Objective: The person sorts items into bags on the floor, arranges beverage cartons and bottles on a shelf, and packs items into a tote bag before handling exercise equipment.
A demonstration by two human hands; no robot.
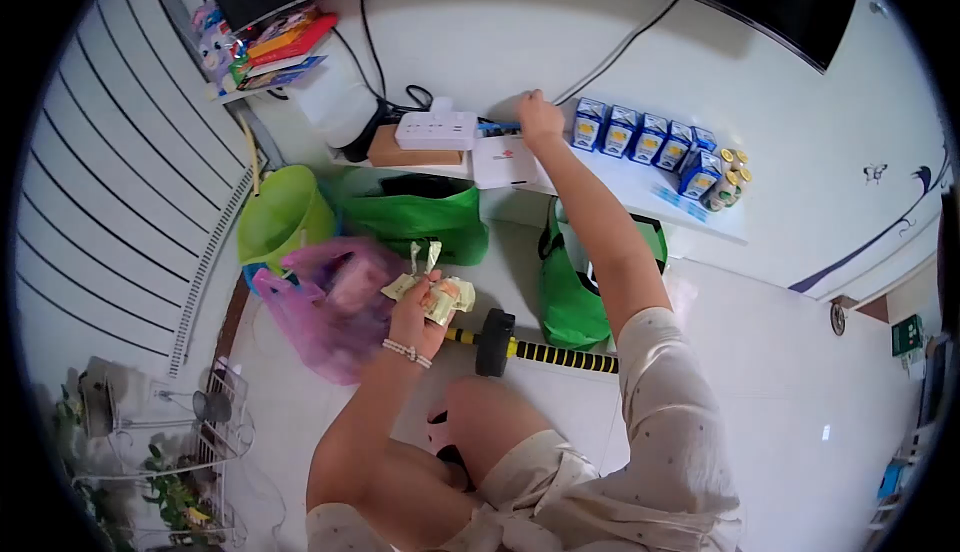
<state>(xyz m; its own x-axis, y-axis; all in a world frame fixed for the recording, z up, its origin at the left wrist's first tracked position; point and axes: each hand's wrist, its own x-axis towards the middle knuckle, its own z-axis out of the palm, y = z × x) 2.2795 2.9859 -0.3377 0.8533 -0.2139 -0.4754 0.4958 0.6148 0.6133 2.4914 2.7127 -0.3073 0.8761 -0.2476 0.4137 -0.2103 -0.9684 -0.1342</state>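
My left hand [412, 314], with a beaded bracelet at the wrist, is closed around several small cream-coloured packets [450, 297], some sticking up past the fingers. It is beside a pink plastic bag [335, 302] on the floor. My right hand [541, 117] reaches to the back of the white shelf [640, 184]. Its fingers look curled, and what they hold, if anything, is hidden. Just left of it are a flat white box [503, 162] and a blue cable end [498, 126]. A row of blue-and-white cartons [620, 132] stands to its right.
A white power strip [437, 131] rests on a brown box [395, 149]. Green bags [575, 297] [430, 222] and a lime bucket [280, 214] stand below. A yellow-black bar with a dark weight [495, 342] lies on the floor. Small bottles [722, 192] stand at the shelf's right end.
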